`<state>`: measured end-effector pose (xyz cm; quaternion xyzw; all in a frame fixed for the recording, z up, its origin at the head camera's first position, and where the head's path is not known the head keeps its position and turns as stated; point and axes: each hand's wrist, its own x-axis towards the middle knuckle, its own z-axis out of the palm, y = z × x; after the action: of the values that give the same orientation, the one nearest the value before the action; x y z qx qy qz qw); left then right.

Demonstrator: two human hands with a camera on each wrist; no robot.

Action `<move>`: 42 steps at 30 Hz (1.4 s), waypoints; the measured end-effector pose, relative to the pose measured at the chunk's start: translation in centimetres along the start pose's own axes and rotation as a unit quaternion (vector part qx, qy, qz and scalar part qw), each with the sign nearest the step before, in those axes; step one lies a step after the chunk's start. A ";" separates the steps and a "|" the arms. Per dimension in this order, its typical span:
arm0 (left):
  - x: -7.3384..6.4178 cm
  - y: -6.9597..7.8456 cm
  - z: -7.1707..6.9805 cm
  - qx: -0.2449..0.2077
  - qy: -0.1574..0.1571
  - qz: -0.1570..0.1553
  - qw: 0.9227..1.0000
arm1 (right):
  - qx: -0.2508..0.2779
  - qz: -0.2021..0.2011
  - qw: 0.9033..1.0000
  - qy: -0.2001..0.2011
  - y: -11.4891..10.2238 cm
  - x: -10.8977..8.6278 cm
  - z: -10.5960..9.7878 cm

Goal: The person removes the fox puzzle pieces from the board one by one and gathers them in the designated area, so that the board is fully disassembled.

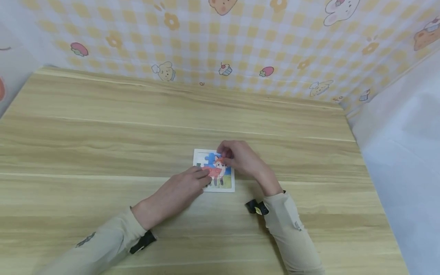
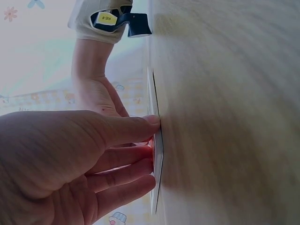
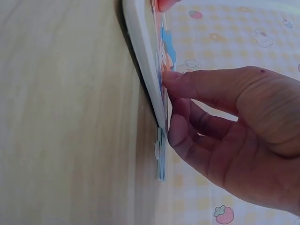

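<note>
The puzzle tray [image 1: 195, 156], white-rimmed and square, lies flat on the wooden worktop [image 1: 103, 152], well in from the far edge and nearer the right edge than the left. It sits directly beneath both hands. Within it, an animal picture [image 1: 217, 174] in orange, blue and green is partly assembled; pale base shows toward the tray's far left corner.

Left hand [image 1: 182, 187]: placed over the tray's left side and near left corner. Fingers extended and slightly spread, tips resting on the picture; the thumb tip meets the tray's edge. No piece is seen lifted by this hand.

Right hand [image 1: 245, 158]: placed at the tray's far right corner, wrist bent inward, fingers curled. Thumb and forefinger are nearly closed, pinching a blue and orange puzzle piece [image 3: 168, 44] that stands tilted above the tray's face. The forefinger's contact is partly hidden behind the thumb.

A small stack of flat loose pieces [image 3: 161, 157] lies on the worktop just beside the tray, below the right fingers in the right wrist view.

Both forearms wear beige sleeves [image 1: 288, 229] with black straps [image 1: 256, 207] near the cuffs. A yellow checked cloth [image 1: 192, 46] rises behind the worktop's far edge.
</note>
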<state>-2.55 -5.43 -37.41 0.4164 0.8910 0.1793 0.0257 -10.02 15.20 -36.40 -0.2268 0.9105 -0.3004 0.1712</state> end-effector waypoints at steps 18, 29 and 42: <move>0.1 0.1 -0.2 -0.009 0.003 -0.002 1.000 | -0.028 -0.003 1.000 -0.005 -0.3 0.0 -0.2; 0.2 0.1 0.0 -0.005 -0.005 -0.006 1.000 | -0.050 -0.033 0.998 0.013 -0.2 -0.2 -0.3; 0.2 0.0 0.0 -0.017 -0.013 -0.011 1.000 | -0.022 -0.006 0.999 0.040 0.6 -0.9 -2.0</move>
<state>-2.69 -5.25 -37.34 0.4087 0.8918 0.1884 0.0457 -10.36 17.01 -35.14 -0.2235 0.9218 -0.2898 0.1276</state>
